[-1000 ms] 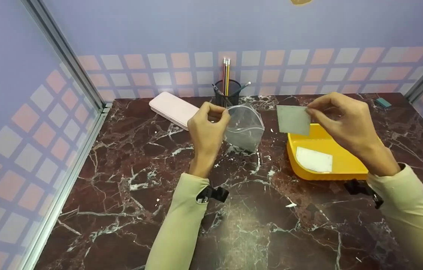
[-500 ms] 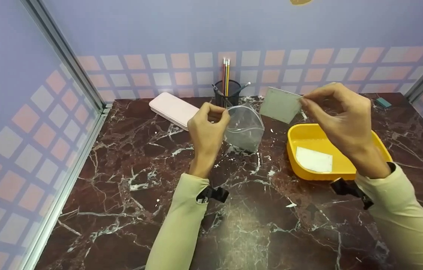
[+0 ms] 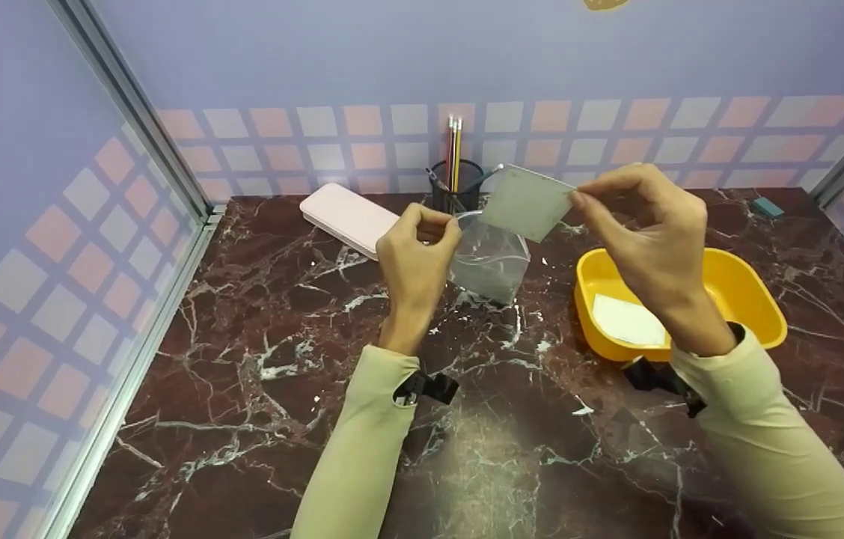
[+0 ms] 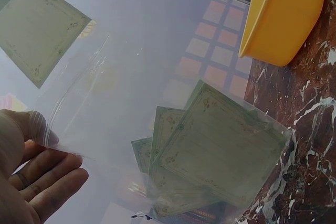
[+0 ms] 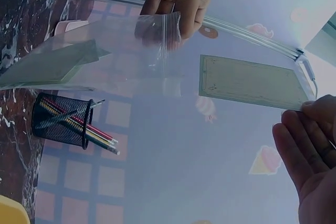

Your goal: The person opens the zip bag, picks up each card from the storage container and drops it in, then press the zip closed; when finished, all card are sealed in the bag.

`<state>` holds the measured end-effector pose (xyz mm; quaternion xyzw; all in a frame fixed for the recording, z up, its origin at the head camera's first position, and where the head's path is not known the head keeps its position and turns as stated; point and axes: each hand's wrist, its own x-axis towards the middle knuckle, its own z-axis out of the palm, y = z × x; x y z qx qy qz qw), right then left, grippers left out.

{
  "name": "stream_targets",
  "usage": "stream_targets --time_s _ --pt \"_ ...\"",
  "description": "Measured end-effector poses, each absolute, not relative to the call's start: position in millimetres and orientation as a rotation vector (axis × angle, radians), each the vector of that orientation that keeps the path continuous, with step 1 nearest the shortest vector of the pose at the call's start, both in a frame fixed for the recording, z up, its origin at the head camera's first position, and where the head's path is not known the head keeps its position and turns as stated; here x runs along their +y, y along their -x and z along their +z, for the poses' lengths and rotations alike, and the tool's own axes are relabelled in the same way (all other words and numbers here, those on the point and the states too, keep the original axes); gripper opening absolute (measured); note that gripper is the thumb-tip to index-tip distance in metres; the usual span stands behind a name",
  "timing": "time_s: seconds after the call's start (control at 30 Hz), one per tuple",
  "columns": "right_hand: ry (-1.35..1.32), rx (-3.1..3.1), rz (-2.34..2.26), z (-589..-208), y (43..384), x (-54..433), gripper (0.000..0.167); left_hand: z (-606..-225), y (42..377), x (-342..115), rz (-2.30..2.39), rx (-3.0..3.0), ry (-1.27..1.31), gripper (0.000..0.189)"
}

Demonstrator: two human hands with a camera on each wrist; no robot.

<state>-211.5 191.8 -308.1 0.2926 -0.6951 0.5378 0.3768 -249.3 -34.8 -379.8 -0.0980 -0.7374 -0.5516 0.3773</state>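
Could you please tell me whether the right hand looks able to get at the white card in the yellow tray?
Probably not without letting go first: the right hand pinches a greenish card. Otherwise the white card looks reachable, since the yellow tray is open on top.

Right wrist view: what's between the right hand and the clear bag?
The pale card, pinched at one corner by the right hand, is between them in the right wrist view; from card to clear bag, only background wall shows.
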Motion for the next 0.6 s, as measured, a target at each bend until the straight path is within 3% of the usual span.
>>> stream_targets --time_s 0.6 --pt "-0.748 -1.858 1.314 -331.6 226.2 174.0 0.011 -379.8 249.0 -35.0 -1.402 -1.883 0.259 0.006"
